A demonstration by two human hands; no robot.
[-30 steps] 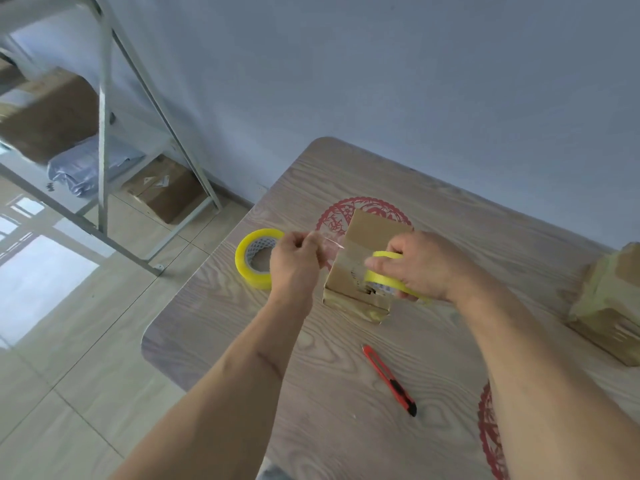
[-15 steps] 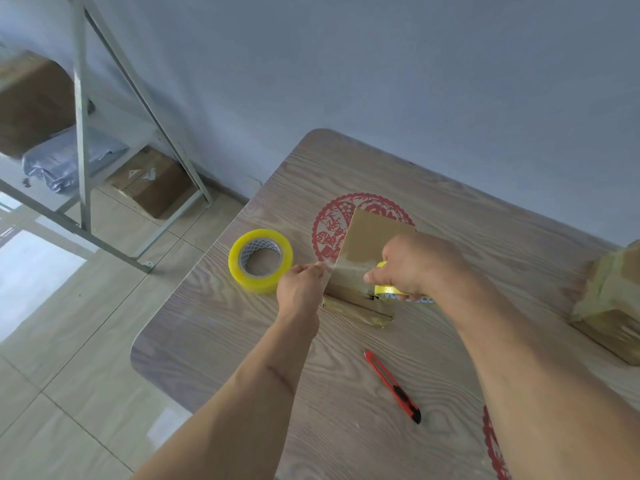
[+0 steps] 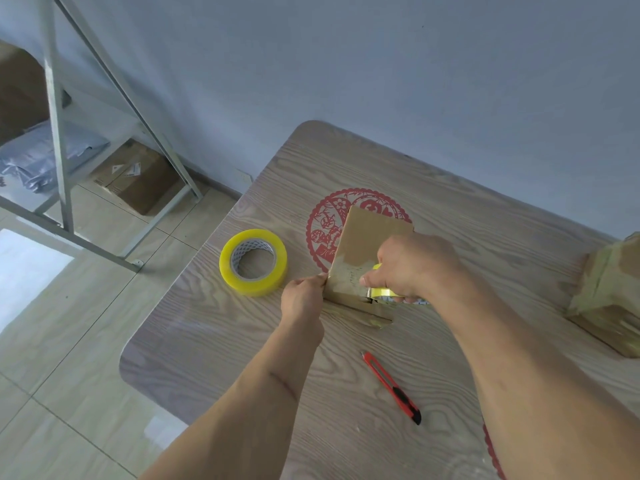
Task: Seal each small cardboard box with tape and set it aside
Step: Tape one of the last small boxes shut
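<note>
The small cardboard box (image 3: 363,251) looks light and fairly stiff, so it likely slides or tips under a pull unless braced; its edges and corners seem the safest places to hold. It stands near the middle of the wooden table (image 3: 485,237), over a red paper-cut decal (image 3: 325,220), plain brown, with a glossy film of clear tape across its near face and one flap (image 3: 360,315) lying loose at the bottom. The left hand (image 3: 303,299) pinches the tape end against the box's left edge. The right hand (image 3: 412,266) grips a yellow tape roll (image 3: 381,292) pressed against that face.
</note>
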